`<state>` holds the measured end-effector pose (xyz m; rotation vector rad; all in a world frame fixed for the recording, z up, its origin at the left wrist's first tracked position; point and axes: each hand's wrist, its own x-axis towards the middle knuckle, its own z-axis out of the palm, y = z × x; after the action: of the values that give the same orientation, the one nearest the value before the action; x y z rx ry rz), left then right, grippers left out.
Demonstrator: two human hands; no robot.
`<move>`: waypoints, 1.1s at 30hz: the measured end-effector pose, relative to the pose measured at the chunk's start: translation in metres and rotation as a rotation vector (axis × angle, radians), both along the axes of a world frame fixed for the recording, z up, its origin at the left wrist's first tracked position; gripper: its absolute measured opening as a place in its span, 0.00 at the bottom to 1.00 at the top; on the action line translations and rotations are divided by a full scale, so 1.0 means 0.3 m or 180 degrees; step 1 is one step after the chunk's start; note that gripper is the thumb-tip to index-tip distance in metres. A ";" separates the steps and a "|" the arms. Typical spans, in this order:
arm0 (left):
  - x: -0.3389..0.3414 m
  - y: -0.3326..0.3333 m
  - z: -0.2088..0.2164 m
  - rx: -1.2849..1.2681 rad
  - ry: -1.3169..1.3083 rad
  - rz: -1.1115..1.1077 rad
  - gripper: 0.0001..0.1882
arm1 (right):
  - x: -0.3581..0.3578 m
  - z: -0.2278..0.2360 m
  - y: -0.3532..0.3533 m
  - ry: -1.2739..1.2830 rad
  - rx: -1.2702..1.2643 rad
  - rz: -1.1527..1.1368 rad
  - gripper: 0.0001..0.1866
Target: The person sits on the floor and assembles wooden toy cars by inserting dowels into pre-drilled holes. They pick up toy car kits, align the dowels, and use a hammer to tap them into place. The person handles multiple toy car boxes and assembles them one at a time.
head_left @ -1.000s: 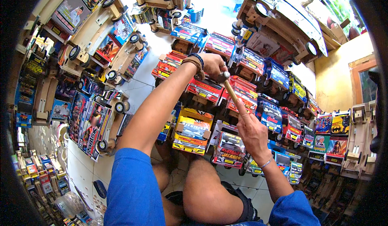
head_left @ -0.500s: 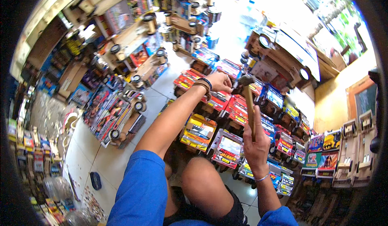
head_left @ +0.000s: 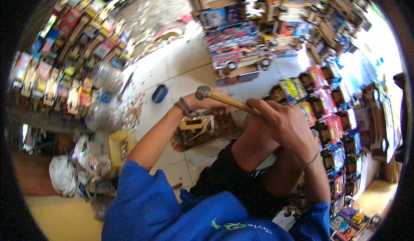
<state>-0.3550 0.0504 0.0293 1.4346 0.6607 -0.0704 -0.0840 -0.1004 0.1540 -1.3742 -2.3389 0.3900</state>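
Note:
My right hand [head_left: 290,128] is closed round the wooden handle of a hammer [head_left: 236,103], which lies across the view above my knee. Its metal head points left, over my left wrist. My left hand [head_left: 206,102] reaches past a brown wooden piece [head_left: 217,133] with a yellow-framed part [head_left: 192,123] on it. The left fingers are blurred and partly behind the hammer, so I cannot make out whether they hold anything. Right of my knees stand rows of colourful toy trucks [head_left: 333,126].
A stack of printed panels and wheeled wooden toys [head_left: 237,53] sits on the white tiles ahead. Toward the left are a small blue container [head_left: 159,93], scattered small brown bits [head_left: 134,111], a yellow container [head_left: 120,148], clear plastic jars [head_left: 105,77] and many more toy vehicles [head_left: 69,81].
My view has swung left, so the truck rows now lie at the right. My left hand has left those trucks for the wooden piece. The hammer stays in my right hand, now tilted leftward.

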 end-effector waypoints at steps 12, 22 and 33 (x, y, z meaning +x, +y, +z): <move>-0.677 -0.597 -0.559 0.2869 0.1739 0.1783 0.12 | -0.226 -0.138 0.123 -0.1248 0.0173 0.0910 0.13; -0.570 -0.503 -0.858 0.3248 0.2495 0.1025 0.10 | -0.264 -0.145 0.133 -0.1103 0.0134 0.0500 0.17; -0.697 -0.448 -1.091 0.3114 0.2018 0.0417 0.10 | -0.269 -0.136 0.135 -0.1162 0.0018 0.0510 0.19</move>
<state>-0.5640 -0.0839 -0.2981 2.3296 1.4311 -0.1081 -0.1648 -0.0599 0.1131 -1.3526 -2.7537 0.1879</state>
